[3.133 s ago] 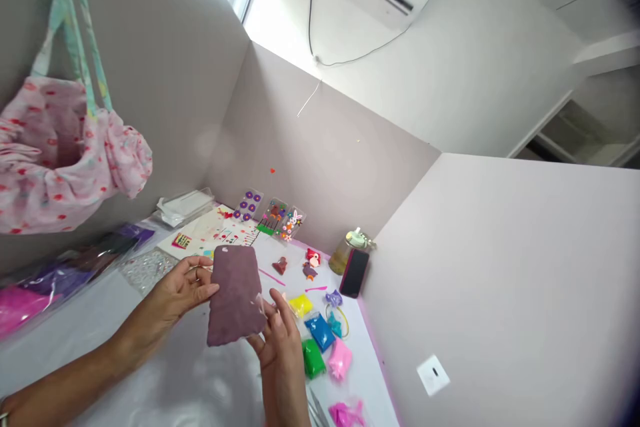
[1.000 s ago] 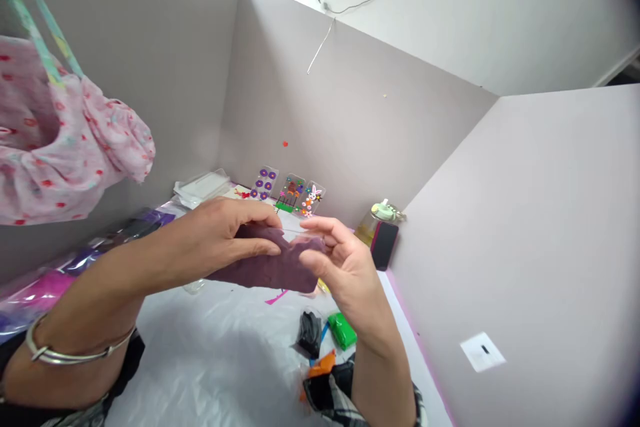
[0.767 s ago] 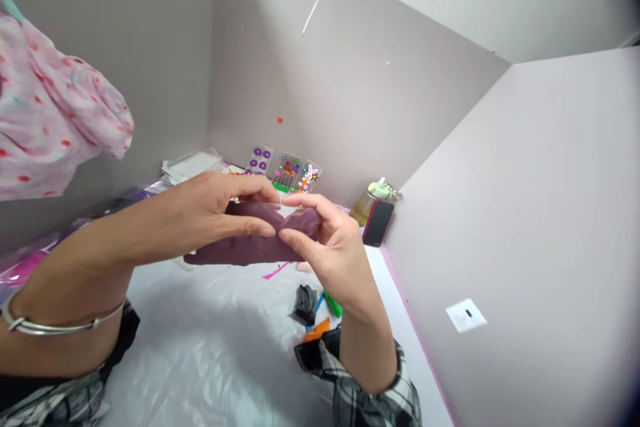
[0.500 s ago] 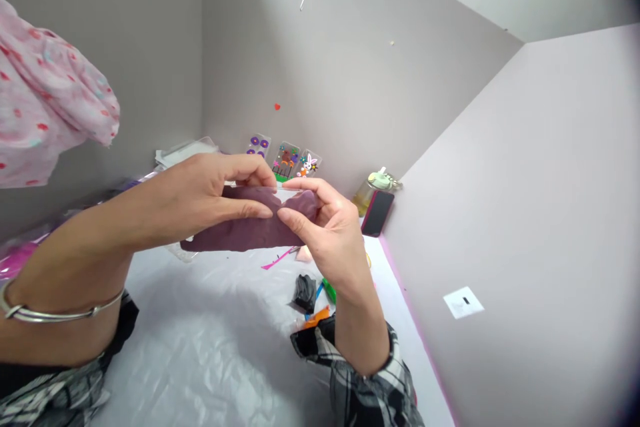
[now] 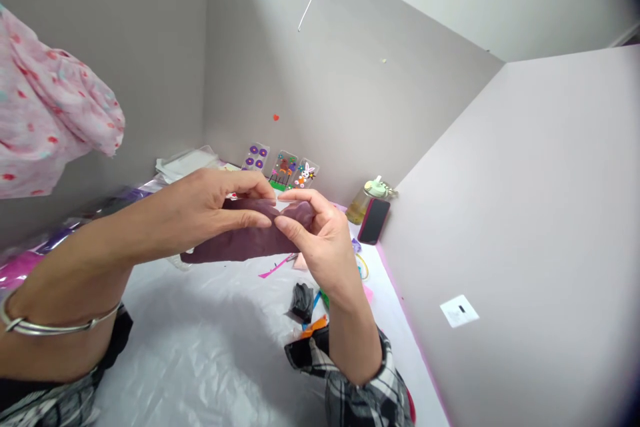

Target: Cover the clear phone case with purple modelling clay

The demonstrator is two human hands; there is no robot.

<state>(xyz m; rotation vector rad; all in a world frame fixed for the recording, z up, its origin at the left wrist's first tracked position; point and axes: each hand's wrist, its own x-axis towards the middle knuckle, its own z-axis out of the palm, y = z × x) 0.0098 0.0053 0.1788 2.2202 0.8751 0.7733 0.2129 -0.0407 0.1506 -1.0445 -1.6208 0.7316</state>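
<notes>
1. Above the worktop (image 5: 210, 360), covered in crinkled clear plastic, a slab of mauve modelling clay (image 5: 240, 243) is held level in the air, long side across the view.
2. Left hand (image 5: 210, 207): the grip is closed on the slab's top edge, with fingers (image 5: 250, 183) over the top and the thumb pressed along the front face. A silver bangle (image 5: 50, 327) sits on that wrist.
3. Right hand (image 5: 320, 240): the grip is closed on the slab's right end, the fingers curled and pinching. Its fingertips lie just beside those of the left hand, near the slab's middle. A black-and-white plaid sleeve (image 5: 355, 387) shows below that forearm.
4. Below the hands lie a black packet (image 5: 303, 300), an orange scrap (image 5: 314, 327) and a thin pink strip (image 5: 275, 268).
5. Farther off, near the wall, stand a black phone with a pink edge (image 5: 374, 221) and a glass jar with a pale green lid (image 5: 365, 203), beside three decorated clay cards (image 5: 284, 169).
6. A pink floral cloth bag (image 5: 50, 100) hangs at the left.
</notes>
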